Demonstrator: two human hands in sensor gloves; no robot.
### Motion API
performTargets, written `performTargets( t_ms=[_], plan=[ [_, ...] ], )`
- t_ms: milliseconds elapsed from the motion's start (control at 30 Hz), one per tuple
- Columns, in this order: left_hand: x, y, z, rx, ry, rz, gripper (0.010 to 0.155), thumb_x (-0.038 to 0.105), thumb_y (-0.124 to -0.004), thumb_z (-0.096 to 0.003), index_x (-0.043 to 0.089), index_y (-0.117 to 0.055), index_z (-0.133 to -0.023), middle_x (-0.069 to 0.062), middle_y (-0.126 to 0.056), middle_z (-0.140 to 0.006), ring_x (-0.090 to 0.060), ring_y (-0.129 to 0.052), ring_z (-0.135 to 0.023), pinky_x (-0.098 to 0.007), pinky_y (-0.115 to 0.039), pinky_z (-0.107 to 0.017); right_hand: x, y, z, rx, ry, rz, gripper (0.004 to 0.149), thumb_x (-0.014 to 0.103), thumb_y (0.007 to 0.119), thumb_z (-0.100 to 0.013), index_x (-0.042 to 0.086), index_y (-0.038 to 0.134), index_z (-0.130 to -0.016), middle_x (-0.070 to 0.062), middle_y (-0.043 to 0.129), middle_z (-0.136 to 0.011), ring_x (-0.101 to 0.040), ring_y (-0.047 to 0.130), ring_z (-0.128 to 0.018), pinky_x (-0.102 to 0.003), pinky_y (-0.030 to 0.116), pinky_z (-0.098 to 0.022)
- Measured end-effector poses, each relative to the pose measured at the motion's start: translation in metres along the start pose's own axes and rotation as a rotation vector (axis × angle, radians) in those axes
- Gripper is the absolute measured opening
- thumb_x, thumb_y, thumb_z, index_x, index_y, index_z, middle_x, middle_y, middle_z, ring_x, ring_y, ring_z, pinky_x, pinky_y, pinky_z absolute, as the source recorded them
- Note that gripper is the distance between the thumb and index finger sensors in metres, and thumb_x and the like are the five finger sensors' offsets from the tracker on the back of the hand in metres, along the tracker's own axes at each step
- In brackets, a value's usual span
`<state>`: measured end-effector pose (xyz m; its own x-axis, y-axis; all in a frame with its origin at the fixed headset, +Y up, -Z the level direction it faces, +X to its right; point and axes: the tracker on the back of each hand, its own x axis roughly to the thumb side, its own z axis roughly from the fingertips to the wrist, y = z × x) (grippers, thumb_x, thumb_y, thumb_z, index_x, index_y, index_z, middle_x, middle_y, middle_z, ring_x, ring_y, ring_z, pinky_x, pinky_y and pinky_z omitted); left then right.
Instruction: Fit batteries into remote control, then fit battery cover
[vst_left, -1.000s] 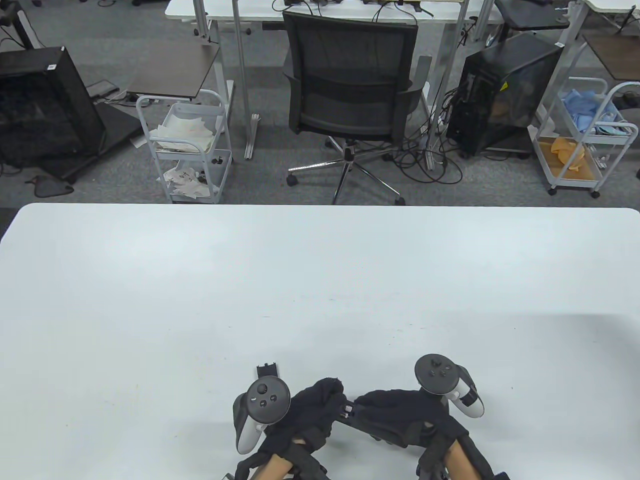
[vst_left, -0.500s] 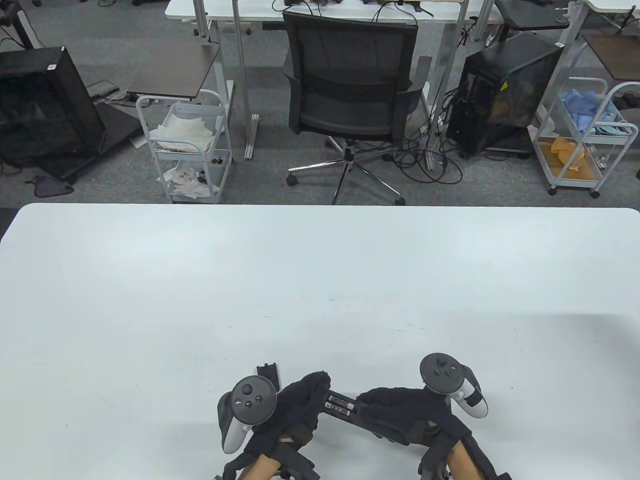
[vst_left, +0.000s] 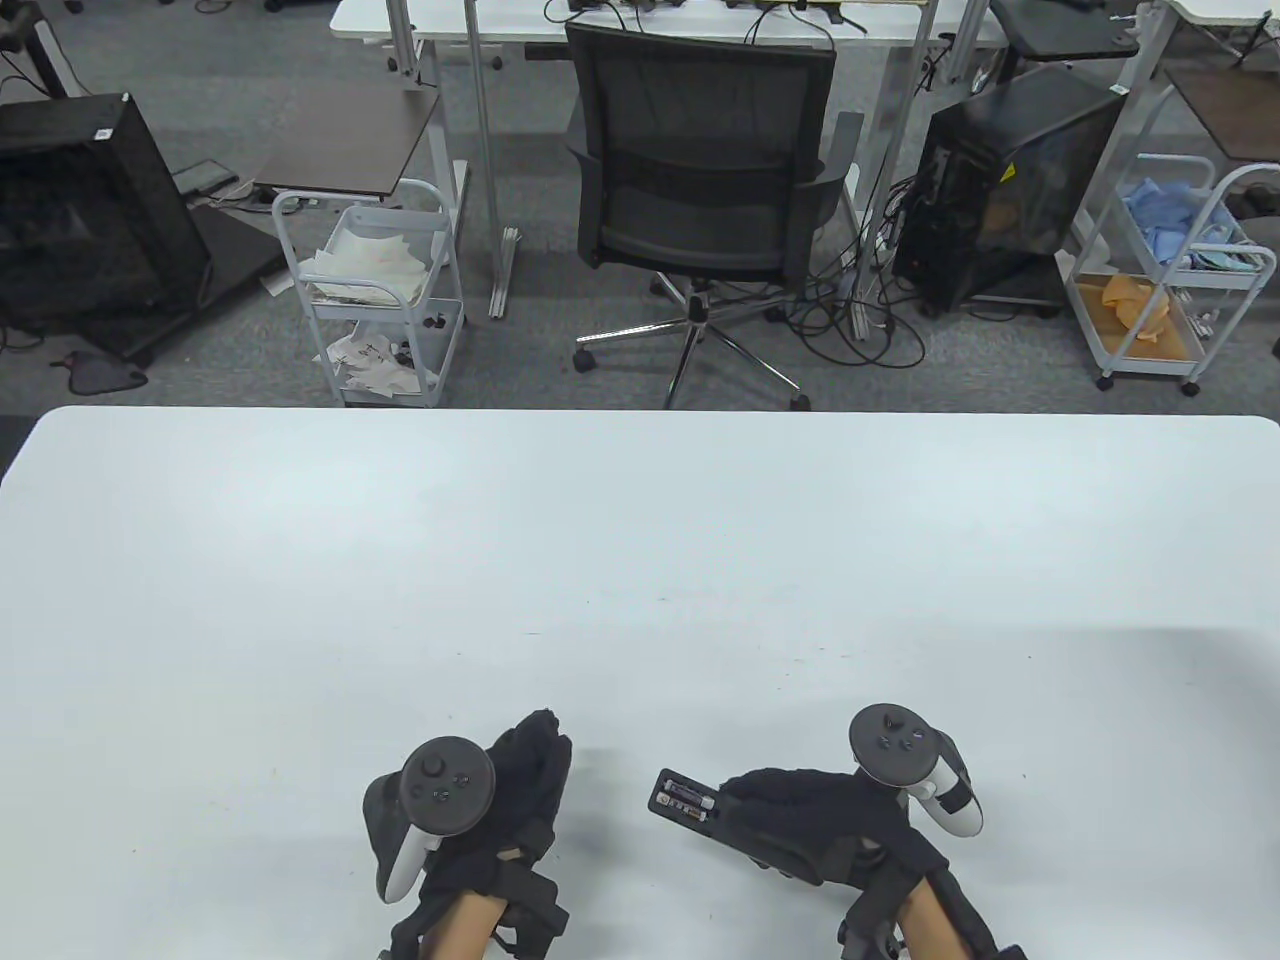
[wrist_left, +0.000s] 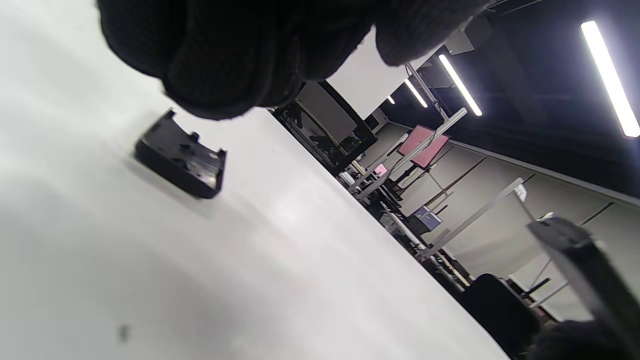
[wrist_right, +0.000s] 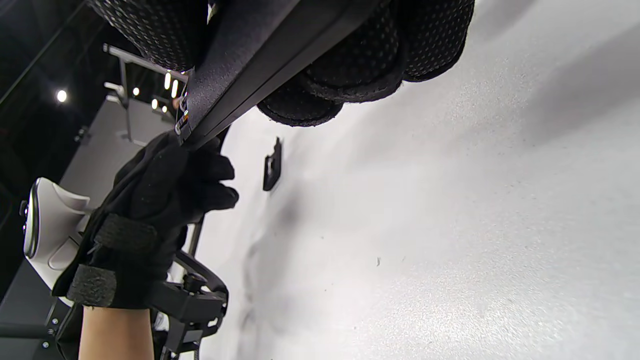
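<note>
Item one: slim black plastic remote control (vst_left: 700, 805), back side up, battery bay open with two cylindrical batteries (vst_left: 685, 797) seated in it. We judge it light and rigid, with smooth sides that could slip in a fabric glove; best taken along the long edges, clear of the open bay. It is held just above the white table (vst_left: 640, 560), near the front edge, in our right hand (vst_left: 815, 825). The right wrist view shows the gloved fingers (wrist_right: 350, 75) wrapped under the body, so this grip is clenched on the remote.

Item two: small black plastic battery cover (wrist_left: 181, 163), lying inner face up on the table, latch tabs showing. We judge it very light, thin and somewhat brittle at the tabs; best pinched by its two long edges, not by the tabs. It sits just beyond our left hand (vst_left: 515, 790), hidden under it in the table view.

Item three: left hand, palm down, fingers (wrist_left: 225, 65) curled and hanging over the cover without visible contact. We cannot tell whether this grip is released or closing; it holds nothing we can see.
</note>
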<state>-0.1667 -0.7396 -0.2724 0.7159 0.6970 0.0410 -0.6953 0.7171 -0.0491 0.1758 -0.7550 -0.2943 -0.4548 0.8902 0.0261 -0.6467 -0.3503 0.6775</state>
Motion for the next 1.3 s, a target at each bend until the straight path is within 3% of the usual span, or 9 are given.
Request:
performTargets(
  t_ms=[100,333,433,600,700,900,1067,1167,1300],
  plan=[
    [0.001,0.001,-0.001,0.026,0.051,-0.091,0.058,0.041,-0.066,-0.0644,0.006,-0.060,-0.111,-0.030,-0.071,-0.098,-0.033,-0.088,-0.066,-0.062,-0.064,-0.065,0.000,0.000,0.000,-0.001,0.003,0.004,0.054,0.045,0.075,-0.055,0.014,0.073,-0.100,-0.009,0.098,-0.066,-0.019,0.095,-0.043,-0.046,0.073,-0.064],
    [-0.001,0.003,0.000,0.066,0.150,-0.222,0.065,0.046,-0.072,-0.0632,0.005,-0.057,-0.112,-0.031,-0.068,-0.101,-0.032,-0.087,-0.066,-0.061,-0.064,-0.063,0.000,0.000,0.000,-0.003,0.007,0.015,0.054,0.045,0.075,-0.055,0.014,0.073,-0.100,-0.008,0.098,-0.066,-0.019,0.094,-0.043,-0.046,0.073,-0.064],
    [-0.001,-0.002,-0.004,0.011,0.162,-0.271,0.073,0.050,-0.078,-0.0610,0.008,-0.051,-0.115,-0.028,-0.057,-0.110,-0.032,-0.082,-0.076,-0.060,-0.063,-0.065,0.000,0.001,-0.001,-0.003,0.010,0.023,0.054,0.045,0.075,-0.055,0.014,0.073,-0.100,-0.008,0.098,-0.066,-0.019,0.095,-0.043,-0.046,0.073,-0.064],
    [-0.002,-0.011,-0.012,-0.074,0.151,-0.369,0.071,0.048,-0.079,-0.0606,0.023,-0.047,-0.119,-0.024,-0.046,-0.118,-0.039,-0.069,-0.092,-0.059,-0.059,-0.067,0.001,0.001,-0.001,0.001,0.003,0.020,0.054,0.045,0.075,-0.055,0.014,0.072,-0.100,-0.008,0.098,-0.066,-0.019,0.095,-0.043,-0.046,0.073,-0.064],
    [-0.001,-0.015,-0.017,-0.113,0.171,-0.446,0.072,0.049,-0.079,-0.0604,0.025,-0.045,-0.120,-0.023,-0.042,-0.120,-0.041,-0.065,-0.097,-0.062,-0.056,-0.069,0.001,0.002,-0.001,0.003,0.002,0.022,0.055,0.045,0.075,-0.055,0.014,0.072,-0.100,-0.008,0.098,-0.066,-0.019,0.095,-0.043,-0.046,0.073,-0.064],
    [0.001,-0.024,-0.026,-0.105,0.222,-0.615,0.082,0.062,-0.077,-0.0566,0.012,-0.052,-0.117,-0.023,-0.055,-0.116,-0.040,-0.067,-0.095,-0.063,-0.055,-0.071,0.001,0.002,-0.001,0.004,0.004,0.021,0.054,0.045,0.075,-0.055,0.014,0.073,-0.099,-0.008,0.098,-0.066,-0.019,0.095,-0.043,-0.046,0.073,-0.064],
    [0.002,-0.033,-0.032,-0.146,0.242,-0.665,0.075,0.054,-0.078,-0.0581,0.011,-0.055,-0.115,-0.022,-0.062,-0.112,-0.038,-0.070,-0.092,-0.063,-0.054,-0.072,0.001,0.003,-0.001,0.003,0.005,0.018,0.054,0.045,0.075,-0.055,0.014,0.073,-0.100,-0.008,0.098,-0.066,-0.019,0.095,-0.043,-0.046,0.073,-0.064],
    [0.004,-0.034,-0.033,-0.156,0.234,-0.657,0.062,0.038,-0.078,-0.0606,0.010,-0.059,-0.113,-0.023,-0.064,-0.110,-0.039,-0.071,-0.091,-0.063,-0.054,-0.072,0.001,0.003,-0.001,0.004,0.005,0.020,0.054,0.045,0.075,-0.055,0.014,0.073,-0.100,-0.008,0.098,-0.066,-0.019,0.095,-0.043,-0.046,0.073,-0.064],
    [0.009,-0.036,-0.034,-0.182,0.200,-0.698,0.060,0.030,-0.079,-0.0588,0.007,-0.062,-0.111,-0.026,-0.065,-0.109,-0.040,-0.074,-0.090,-0.063,-0.057,-0.071,0.001,0.003,-0.001,0.004,0.005,0.021,0.054,0.045,0.075,-0.055,0.014,0.073,-0.100,-0.008,0.098,-0.066,-0.019,0.095,-0.043,-0.046,0.073,-0.064]
  ],
)
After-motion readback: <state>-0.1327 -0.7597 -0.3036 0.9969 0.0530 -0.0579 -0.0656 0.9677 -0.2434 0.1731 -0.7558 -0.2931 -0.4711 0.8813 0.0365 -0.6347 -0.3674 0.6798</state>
